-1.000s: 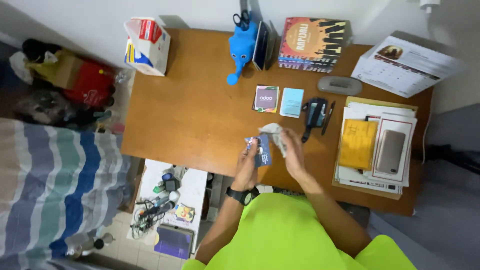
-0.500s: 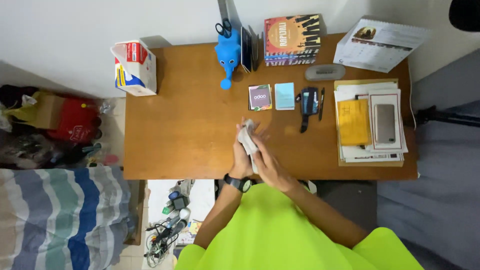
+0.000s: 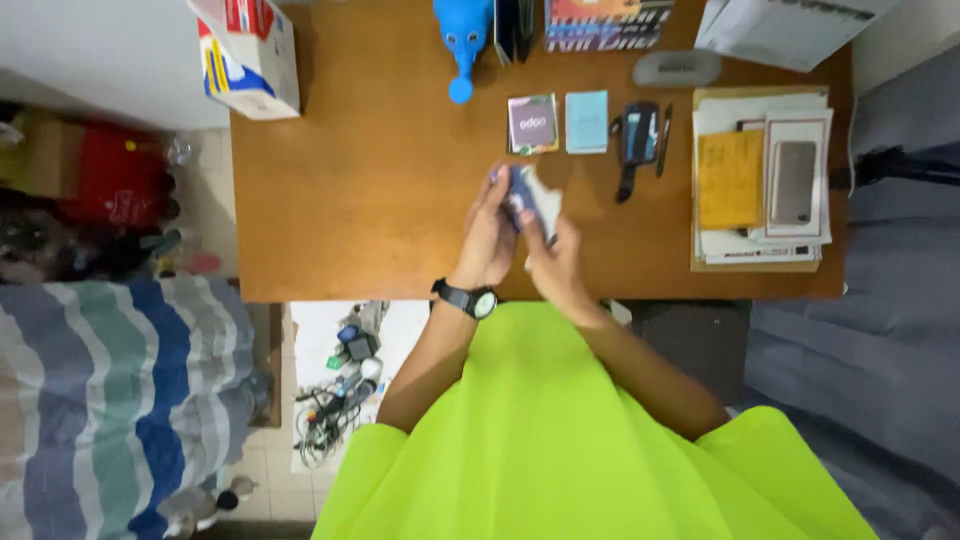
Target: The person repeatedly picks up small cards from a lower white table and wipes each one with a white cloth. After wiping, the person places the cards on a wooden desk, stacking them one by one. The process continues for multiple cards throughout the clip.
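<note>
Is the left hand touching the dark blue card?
Touching. The head view shows the left hand with fingers wrapped around the dark blue card's edge.

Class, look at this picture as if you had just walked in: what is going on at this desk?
A person in a bright green shirt stands over a wooden desk. The left hand holds a small dark blue card above the desktop, while the right hand presses a crumpled pale cloth against it. A blue elephant figure, notepads and a paper stack lie beyond.
</note>
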